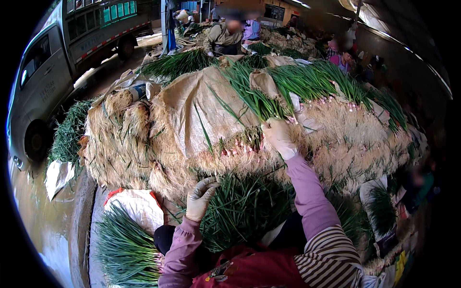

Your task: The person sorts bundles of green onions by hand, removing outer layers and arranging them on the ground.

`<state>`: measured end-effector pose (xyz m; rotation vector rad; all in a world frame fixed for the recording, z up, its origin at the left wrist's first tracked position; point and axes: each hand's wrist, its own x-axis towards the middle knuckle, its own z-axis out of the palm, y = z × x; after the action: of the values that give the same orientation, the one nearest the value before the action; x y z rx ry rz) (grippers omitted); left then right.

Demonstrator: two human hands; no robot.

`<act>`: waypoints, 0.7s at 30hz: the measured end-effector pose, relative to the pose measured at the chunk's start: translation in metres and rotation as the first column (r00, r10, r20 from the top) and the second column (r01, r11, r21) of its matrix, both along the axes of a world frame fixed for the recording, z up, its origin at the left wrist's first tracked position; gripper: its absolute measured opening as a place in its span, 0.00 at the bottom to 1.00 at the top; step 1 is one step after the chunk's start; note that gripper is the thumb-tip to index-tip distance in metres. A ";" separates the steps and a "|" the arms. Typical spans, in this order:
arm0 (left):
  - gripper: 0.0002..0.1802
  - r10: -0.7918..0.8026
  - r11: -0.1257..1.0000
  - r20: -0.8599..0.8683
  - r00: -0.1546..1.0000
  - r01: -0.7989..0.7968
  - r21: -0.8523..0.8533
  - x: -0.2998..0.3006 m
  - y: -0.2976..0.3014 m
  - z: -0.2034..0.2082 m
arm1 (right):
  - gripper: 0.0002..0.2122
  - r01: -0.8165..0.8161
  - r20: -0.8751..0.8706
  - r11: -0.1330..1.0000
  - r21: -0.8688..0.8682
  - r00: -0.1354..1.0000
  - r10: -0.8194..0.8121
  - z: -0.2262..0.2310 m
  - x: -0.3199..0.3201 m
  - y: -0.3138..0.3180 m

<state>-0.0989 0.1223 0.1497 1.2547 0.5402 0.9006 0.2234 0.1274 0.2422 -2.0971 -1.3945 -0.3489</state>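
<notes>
My right hand, in a pale glove, reaches forward to the heap and closes on spring onions near the lower end of their green leaves. My left hand, in a soiled pale glove, hovers closer to me above the dark loose leaves. Its fingers curl toward the thumb; whatever may be between them is too small to make out. Just beyond it, a row of spring onions with pinkish bulbs lies along the heap. Their pale stringy roots hang toward me.
A pale sack cloth covers part of the heap. Dark green leaves pile up before me. A spring onion bundle and a white sack lie at left. A truck stands far left; a person sits behind the heap.
</notes>
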 end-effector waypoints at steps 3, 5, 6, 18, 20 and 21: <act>0.17 -0.062 0.991 -0.058 0.996 0.054 -0.121 0.064 -0.007 -0.011 | 0.14 -0.055 0.143 0.998 -0.022 0.988 0.058 -0.028 -0.040 -0.072; 0.16 -0.129 0.961 -0.074 0.989 0.106 -0.255 0.096 -0.007 -0.014 | 0.15 -0.163 0.022 0.978 -0.128 0.986 0.167 -0.069 -0.063 -0.101; 0.15 -0.157 0.927 -0.062 0.986 0.125 -0.353 0.101 -0.005 -0.022 | 0.11 -0.224 0.071 0.970 -0.099 0.970 0.231 -0.069 -0.087 -0.112; 0.11 -0.505 0.733 0.231 0.832 0.555 -0.395 0.109 -0.043 -0.033 | 0.09 -0.152 -0.906 0.911 0.383 0.130 0.402 -0.101 -0.085 -0.126; 0.11 -0.522 0.671 0.309 0.795 0.607 -0.426 0.108 -0.050 -0.033 | 0.11 -0.052 -0.894 0.922 0.384 0.229 0.386 -0.105 -0.091 -0.133; 0.12 -0.529 0.637 0.349 0.773 0.634 -0.438 0.108 -0.054 -0.032 | 0.11 0.084 -0.932 0.928 0.363 0.015 0.363 -0.118 -0.083 -0.130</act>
<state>0.0087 0.0683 0.1179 0.7265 0.1702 0.2592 0.1401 -0.0030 0.1245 -1.1940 -0.4811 0.8913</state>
